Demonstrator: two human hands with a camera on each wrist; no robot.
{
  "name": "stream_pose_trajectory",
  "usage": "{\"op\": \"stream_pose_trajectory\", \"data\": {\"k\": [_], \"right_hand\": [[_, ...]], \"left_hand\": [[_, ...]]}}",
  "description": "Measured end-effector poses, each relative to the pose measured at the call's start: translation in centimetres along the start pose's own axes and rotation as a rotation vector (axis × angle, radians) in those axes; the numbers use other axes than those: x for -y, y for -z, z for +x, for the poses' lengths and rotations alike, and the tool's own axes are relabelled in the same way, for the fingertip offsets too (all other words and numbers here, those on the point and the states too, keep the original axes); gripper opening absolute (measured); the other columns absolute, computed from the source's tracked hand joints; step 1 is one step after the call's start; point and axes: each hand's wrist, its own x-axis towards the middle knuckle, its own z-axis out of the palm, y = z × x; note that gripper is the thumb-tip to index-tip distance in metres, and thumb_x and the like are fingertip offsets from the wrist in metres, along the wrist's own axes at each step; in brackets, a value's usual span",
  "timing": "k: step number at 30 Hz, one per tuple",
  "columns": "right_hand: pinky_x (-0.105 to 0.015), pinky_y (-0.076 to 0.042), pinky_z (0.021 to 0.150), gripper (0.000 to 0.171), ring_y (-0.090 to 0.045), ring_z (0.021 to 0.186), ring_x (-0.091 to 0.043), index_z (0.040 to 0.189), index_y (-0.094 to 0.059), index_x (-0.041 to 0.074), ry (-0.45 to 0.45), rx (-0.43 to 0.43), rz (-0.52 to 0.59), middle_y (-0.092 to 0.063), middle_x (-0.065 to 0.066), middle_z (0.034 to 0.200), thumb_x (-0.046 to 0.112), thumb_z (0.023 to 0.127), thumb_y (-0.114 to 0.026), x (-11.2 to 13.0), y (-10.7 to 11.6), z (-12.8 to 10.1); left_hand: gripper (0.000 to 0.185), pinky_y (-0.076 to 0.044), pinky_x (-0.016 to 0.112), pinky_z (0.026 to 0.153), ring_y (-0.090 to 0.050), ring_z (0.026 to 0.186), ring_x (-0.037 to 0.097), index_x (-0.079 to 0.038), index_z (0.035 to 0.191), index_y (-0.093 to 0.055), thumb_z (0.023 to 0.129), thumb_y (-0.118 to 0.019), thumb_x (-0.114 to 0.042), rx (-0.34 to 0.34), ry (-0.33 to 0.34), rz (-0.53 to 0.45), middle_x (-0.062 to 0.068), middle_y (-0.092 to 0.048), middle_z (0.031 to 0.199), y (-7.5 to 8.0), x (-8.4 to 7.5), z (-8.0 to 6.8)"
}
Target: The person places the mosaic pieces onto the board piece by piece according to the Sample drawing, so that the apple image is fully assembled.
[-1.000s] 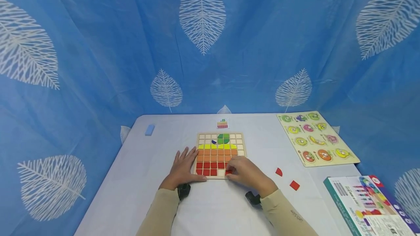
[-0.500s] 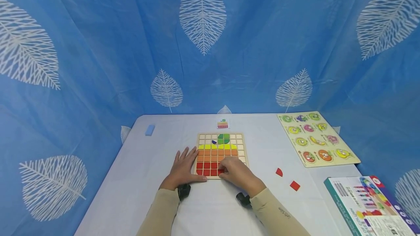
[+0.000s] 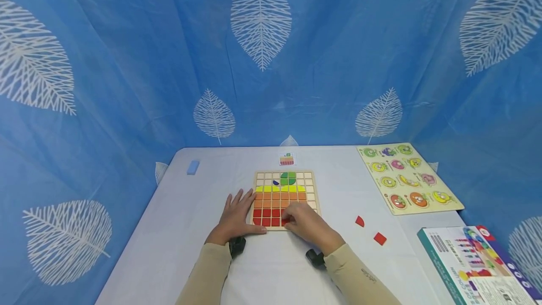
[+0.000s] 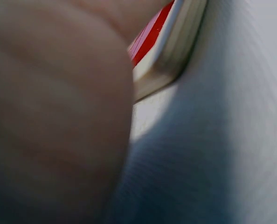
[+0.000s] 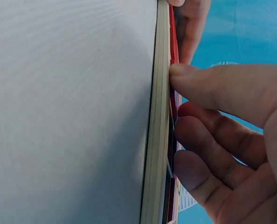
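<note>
Head view: your right hand (image 3: 306, 222) pinches a red tile (image 3: 285, 220) over the board (image 3: 312, 191); your left hand (image 3: 235, 215) lies flat, steadying it. Misaligned tile edges may jam on the grid.

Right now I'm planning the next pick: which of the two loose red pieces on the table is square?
The red piece nearer the box is square; the other loose red piece, farther back, has a curved edge.

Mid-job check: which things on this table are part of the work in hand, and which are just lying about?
In use:
- grid board, held flat by left hand
- red tile under right hand
- two loose red pieces
- pattern card

Lying about:
- fruit peg puzzle
- blue block
- box
</note>
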Motion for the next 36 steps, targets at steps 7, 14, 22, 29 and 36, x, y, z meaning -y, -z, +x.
{"op": "stream_pose_trajectory", "data": {"k": [7,14,22,29,36], "right_hand": [[-0.03,-0.057,0.078,0.015,-0.058,0.084,-0.006,0.101,-0.078,0.012,-0.051,-0.042,-0.011,-0.065,0.01,0.094,0.009,0.088,-0.086,-0.9,1.1,-1.8],[-0.043,-0.058,0.09,0.018,-0.066,0.098,-0.018,0.096,-0.077,0.012,-0.114,-0.169,-0.089,-0.068,0.005,0.1,0.007,0.084,-0.089,-4.7,4.4,-6.0],[-0.062,-0.049,0.1,0.025,-0.061,0.116,-0.039,0.107,-0.078,0.01,-0.344,-0.144,-0.135,-0.069,-0.01,0.117,0.013,0.085,-0.09,-8.6,9.7,-11.2],[-0.064,-0.049,0.097,0.058,-0.056,0.112,-0.038,0.123,-0.071,0.005,-0.545,0.009,-0.094,-0.063,-0.012,0.117,0.033,0.078,-0.096,-10.2,11.7,-14.9],[-0.053,-0.055,0.087,0.052,-0.058,0.098,-0.027,0.119,-0.068,0.004,-0.611,0.047,-0.012,-0.062,-0.007,0.11,0.025,0.08,-0.095,-10.5,12.4,-16.6]], "left_hand": [[0.124,0.001,0.06,0.125,-0.013,0.158,0.037,-0.011,0.164,-0.04,0.066,-0.086,-0.073,0.001,-0.002,0.006,0.01,-0.034,0.169,-0.3,0.2,0.0],[0.124,0.002,0.059,0.125,-0.012,0.159,0.035,-0.014,0.164,-0.04,0.065,-0.086,-0.073,0.007,0.016,-0.003,0.009,-0.033,0.169,-0.4,0.0,0.2],[0.125,0.001,0.061,0.124,-0.013,0.158,0.036,-0.013,0.163,-0.041,0.065,-0.087,-0.073,-0.011,0.005,-0.016,0.01,-0.034,0.169,-0.3,0.1,0.2],[0.125,0.003,0.059,0.125,-0.012,0.159,0.036,-0.014,0.164,-0.039,0.066,-0.085,-0.075,-0.002,0.003,0.002,0.009,-0.033,0.169,-0.5,0.4,0.3],[0.125,0.004,0.058,0.125,-0.01,0.159,0.035,-0.014,0.165,-0.038,0.065,-0.085,-0.074,0.011,0.008,0.01,0.008,-0.031,0.17,-0.4,0.3,0.3]]}}
